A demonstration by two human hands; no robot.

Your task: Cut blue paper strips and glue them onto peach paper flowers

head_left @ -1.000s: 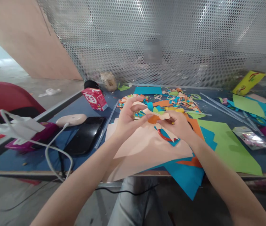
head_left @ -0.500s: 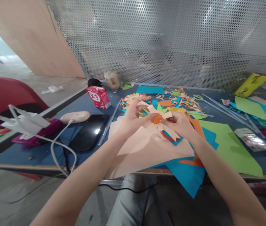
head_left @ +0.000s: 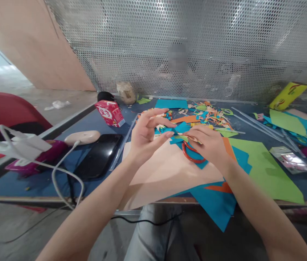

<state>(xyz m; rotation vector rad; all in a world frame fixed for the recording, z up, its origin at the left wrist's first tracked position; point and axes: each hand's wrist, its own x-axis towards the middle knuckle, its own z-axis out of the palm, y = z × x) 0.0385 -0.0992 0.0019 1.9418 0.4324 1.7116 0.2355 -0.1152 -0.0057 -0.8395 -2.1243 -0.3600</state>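
A layered paper flower (head_left: pixel 182 127), blue petals showing, is between my hands above a pale peach paper sheet (head_left: pixel 167 170). My right hand (head_left: pixel 209 143) pinches its right side, where green and peach layers show at the fingertips. My left hand (head_left: pixel 148 136) has its thumb and index finger at the flower's left edge, with the other fingers raised. Just below the flower lie scissors with red handles (head_left: pixel 193 155); their blades are hidden.
Paper scraps (head_left: pixel 208 114) litter the back beneath the perforated metal panel (head_left: pixel 142 47). Blue sheets (head_left: pixel 216 206) and a green sheet (head_left: pixel 270 170) lie right. A phone (head_left: pixel 99 156), red carton (head_left: pixel 110 113) and white cable (head_left: pixel 58 177) are left.
The flower has been turned over: the orange centre and peach petals faced me before, and blue shows now. The red scissor handles are more exposed.
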